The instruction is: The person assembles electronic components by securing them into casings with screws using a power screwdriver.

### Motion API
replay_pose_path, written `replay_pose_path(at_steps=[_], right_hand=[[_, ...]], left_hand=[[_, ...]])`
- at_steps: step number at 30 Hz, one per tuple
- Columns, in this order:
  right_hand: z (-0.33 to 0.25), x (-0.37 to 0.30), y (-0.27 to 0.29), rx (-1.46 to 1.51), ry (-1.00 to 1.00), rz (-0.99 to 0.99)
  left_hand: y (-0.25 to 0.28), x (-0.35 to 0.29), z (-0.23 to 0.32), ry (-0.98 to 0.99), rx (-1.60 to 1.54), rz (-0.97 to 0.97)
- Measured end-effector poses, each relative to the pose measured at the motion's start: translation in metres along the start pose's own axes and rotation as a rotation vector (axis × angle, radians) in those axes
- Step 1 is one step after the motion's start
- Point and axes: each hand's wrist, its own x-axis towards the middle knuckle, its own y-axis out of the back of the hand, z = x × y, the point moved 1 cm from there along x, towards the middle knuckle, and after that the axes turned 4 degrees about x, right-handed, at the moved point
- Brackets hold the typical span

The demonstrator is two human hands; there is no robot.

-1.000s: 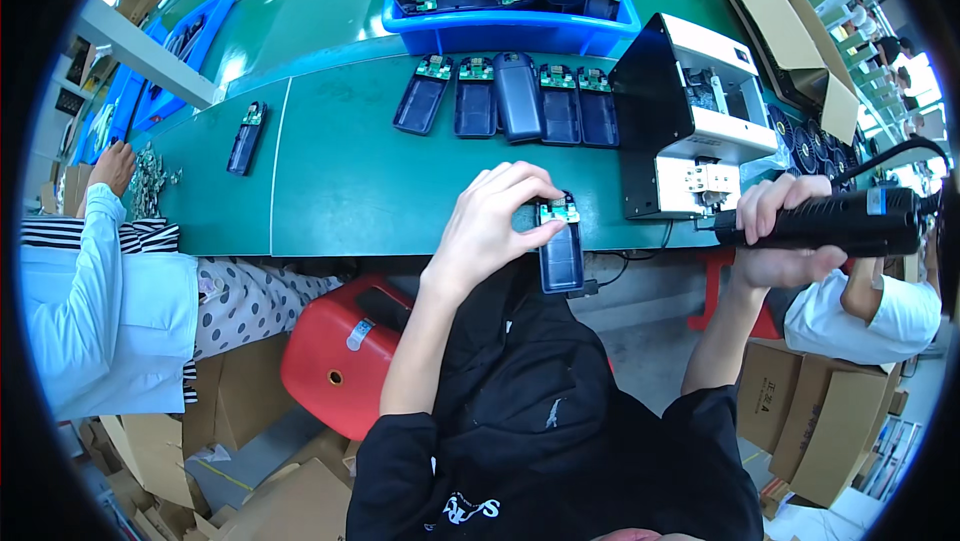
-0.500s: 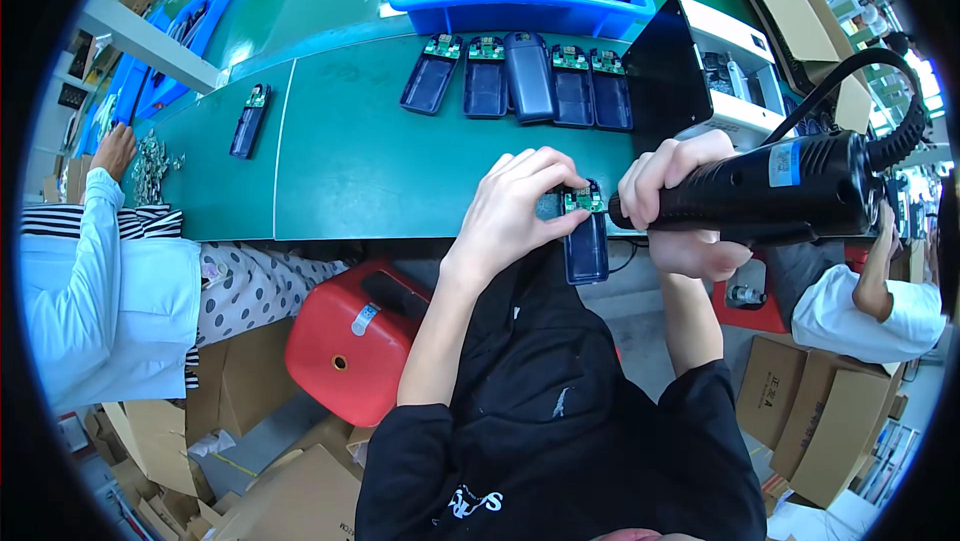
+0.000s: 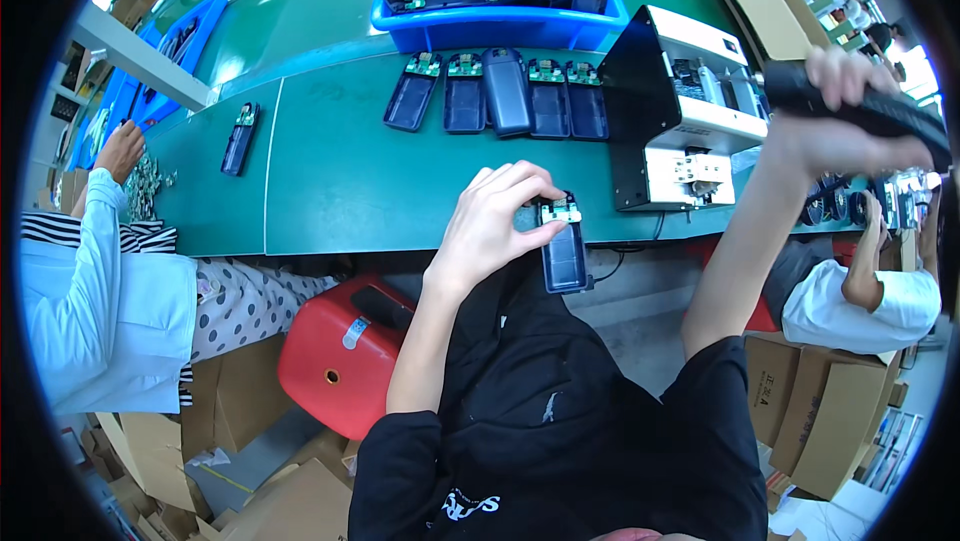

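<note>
My left hand [image 3: 493,226] pinches the top end of a dark blue plastic housing [image 3: 565,261], thumb on one side and fingers on the other. A green circuit board [image 3: 560,211] sits in that end; the housing's lower part juts over the table's front edge. Raised at the far right, my right hand [image 3: 835,146] is wrapped round a black power screwdriver [image 3: 790,89], slightly blurred. Several similar housings [image 3: 465,106] with boards lie in a row beyond my left hand, one of them covered by a smooth blue shell [image 3: 507,96].
Behind the row stands a blue bin [image 3: 500,36] heaped with housings. A black-and-white box-shaped machine [image 3: 640,121] is on the right. One more housing [image 3: 240,141] lies at left, near a co-worker's hand [image 3: 122,149]. A red stool [image 3: 330,376] and cardboard boxes [image 3: 840,421] are below the table.
My right hand has lifted the screwdriver off the circuit board and swung it up and right, uncovering the machine's front. My left hand still grips the housing.
</note>
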Motion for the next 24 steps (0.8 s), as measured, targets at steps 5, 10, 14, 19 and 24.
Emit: replay_pose_path(at_steps=[5,10,14,19,24], right_hand=[[0.027,-0.002,0.017,-0.331,-0.145,0.150],[0.009,-0.003,0.026,-0.345,-0.165,0.086],[-0.025,-0.020,0.011,-0.066,-0.120,-0.085],[-0.041,-0.068,0.003,-0.314,-0.174,-0.141],[-0.031,-0.092,0.009,-0.407,-0.283,-0.068]], left_hand=[[0.000,0.000,0.002,0.012,0.010,-0.001],[-0.001,-0.002,0.002,0.017,0.016,-0.005],[0.000,-0.002,0.001,0.013,0.018,-0.001],[-0.003,0.003,0.002,-0.015,0.012,-0.003],[-0.001,-0.002,0.000,-0.013,0.020,0.016]])
